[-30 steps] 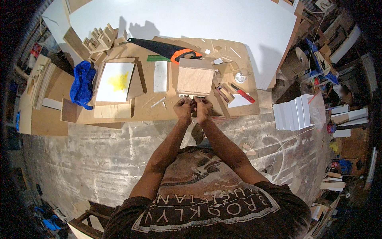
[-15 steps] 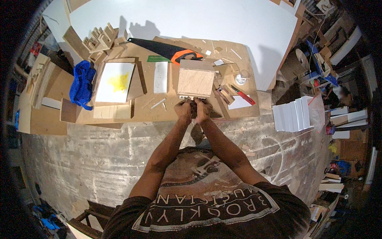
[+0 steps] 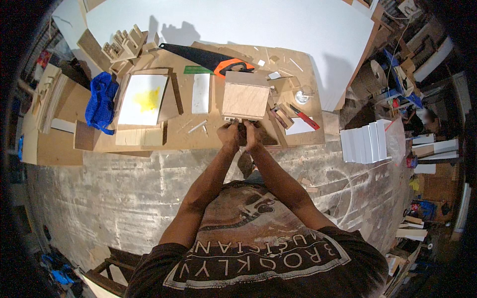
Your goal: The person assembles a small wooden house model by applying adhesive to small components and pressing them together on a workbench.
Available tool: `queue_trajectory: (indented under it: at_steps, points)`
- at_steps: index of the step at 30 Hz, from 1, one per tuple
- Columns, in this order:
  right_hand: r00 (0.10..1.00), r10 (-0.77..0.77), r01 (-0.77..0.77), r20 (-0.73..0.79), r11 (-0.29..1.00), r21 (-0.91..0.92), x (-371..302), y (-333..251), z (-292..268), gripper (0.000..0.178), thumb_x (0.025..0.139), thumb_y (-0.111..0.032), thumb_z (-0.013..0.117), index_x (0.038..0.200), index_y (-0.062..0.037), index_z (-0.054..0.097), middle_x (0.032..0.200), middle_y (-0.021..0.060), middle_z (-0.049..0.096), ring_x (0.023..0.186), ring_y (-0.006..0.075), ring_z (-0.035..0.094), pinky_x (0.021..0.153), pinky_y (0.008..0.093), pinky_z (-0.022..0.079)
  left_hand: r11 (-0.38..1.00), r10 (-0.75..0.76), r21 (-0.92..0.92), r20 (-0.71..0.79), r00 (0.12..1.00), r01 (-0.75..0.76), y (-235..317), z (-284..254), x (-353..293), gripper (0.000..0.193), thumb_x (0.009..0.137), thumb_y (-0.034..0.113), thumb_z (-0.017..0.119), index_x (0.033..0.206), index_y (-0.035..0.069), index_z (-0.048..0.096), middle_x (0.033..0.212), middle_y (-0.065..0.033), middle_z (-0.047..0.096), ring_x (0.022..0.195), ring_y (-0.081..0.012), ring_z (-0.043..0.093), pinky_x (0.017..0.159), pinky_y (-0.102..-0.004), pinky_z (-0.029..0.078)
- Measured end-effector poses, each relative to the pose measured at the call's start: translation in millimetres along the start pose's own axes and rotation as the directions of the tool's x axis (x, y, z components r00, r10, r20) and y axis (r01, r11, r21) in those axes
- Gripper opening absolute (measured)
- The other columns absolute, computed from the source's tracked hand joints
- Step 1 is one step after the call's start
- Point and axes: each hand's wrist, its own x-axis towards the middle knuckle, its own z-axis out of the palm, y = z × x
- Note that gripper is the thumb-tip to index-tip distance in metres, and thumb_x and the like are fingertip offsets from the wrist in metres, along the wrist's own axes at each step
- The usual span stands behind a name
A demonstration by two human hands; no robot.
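Two bare hands, left hand and right hand, sit side by side at the near side of a pale-brown, squarish wooden box on the brown wooden counter. Fingers curled in, narrow dark gap between the hands. Can't tell whether either one grips anything.

Key relation: box lies straight ahead of the hands, away from the body. Near edge runs roughly left-right, right across the fingertips. No clear long axis; visible faces read close to square. Neither hand is obviously nearer: left sits under the left part of that edge, right closer to the box's midline.

Along the near edge, mostly left of the fingertips, a pale strip with dark marks shows; too small to identify, can't say if it's part of the box.

Further out: brown wooden piece just right of the box, then a red-handled knife partly over a white flat sheet. Left of the box, a long white rectangular strip. Beyond it, a black-bladed handsaw with orange handle, handle close behind the box.

Hidden: box underside, most fingertips, whatever fills the dark gap. Contact with the box looks likely, unconfirmed.
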Motion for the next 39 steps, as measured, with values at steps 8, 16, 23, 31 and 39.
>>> queue_trajectory:
  at_steps: [8,16,23,31,39]
  points:
    - [0.783,-0.607,0.567,0.136,0.607,-0.557,-13.2,2.4,-28.5,0.019,0.087,-0.017,0.061,0.089,0.0027,0.061,0.073,0.0069,0.060,0.069,0.0193,0.055,0.066,0.0354,0.045,1.000,0.029,-0.006,-0.039,0.999,-0.029,-1.1,-2.6,-2.0,0.026,0.082,0.015,0.071,0.086,-0.011,0.067,0.076,-0.0131,0.067,0.062,-0.0201,0.062,0.057,-0.0341,0.050]
    - [0.678,-0.723,0.591,0.133,0.429,-0.683,-7.3,4.1,-48.6,0.024,0.085,-0.018,0.062,0.085,0.0058,0.059,0.070,0.0105,0.060,0.065,0.0200,0.052,0.064,0.0355,0.044,0.997,-0.060,-0.051,-0.086,0.994,0.056,12.6,10.0,-16.4,0.029,0.083,0.020,0.068,0.079,-0.009,0.067,0.073,-0.0119,0.066,0.059,-0.0201,0.060,0.056,-0.0344,0.049]
    - [0.706,-0.682,0.633,0.190,0.487,-0.601,-15.1,12.7,-65.0,0.022,0.086,-0.017,0.063,0.086,0.0047,0.063,0.070,0.0102,0.062,0.067,0.0191,0.059,0.066,0.0350,0.047,0.996,-0.040,-0.076,0.035,0.999,0.043,2.2,-11.2,-24.4,0.022,0.084,0.015,0.063,0.086,-0.006,0.069,0.072,-0.0103,0.066,0.060,-0.0193,0.062,0.052,-0.0322,0.050]
    - [0.678,-0.648,0.700,0.347,0.425,-0.575,0.1,47.8,-137.1,0.018,0.089,-0.015,0.065,0.089,0.0023,0.066,0.068,0.0053,0.061,0.058,0.0112,0.057,0.052,0.0287,0.045,0.924,-0.012,0.381,0.098,0.995,-0.026,30.2,-70.9,-47.5,0.028,0.083,0.022,0.067,0.095,-0.003,0.070,0.067,-0.0068,0.063,0.055,-0.0143,0.058,0.046,-0.0285,0.046]
    - [0.877,-0.442,0.478,0.191,0.845,-0.240,-13.9,14.4,-84.4,0.020,0.090,-0.014,0.066,0.100,0.0029,0.065,0.077,0.0056,0.062,0.064,0.0111,0.057,0.052,0.0247,0.044,0.800,0.358,0.368,0.342,0.869,-0.475,7.3,-82.9,-37.5,0.028,0.085,0.015,0.064,0.104,-0.005,0.068,0.082,-0.0144,0.069,0.075,-0.0216,0.067,0.069,-0.0327,0.054]
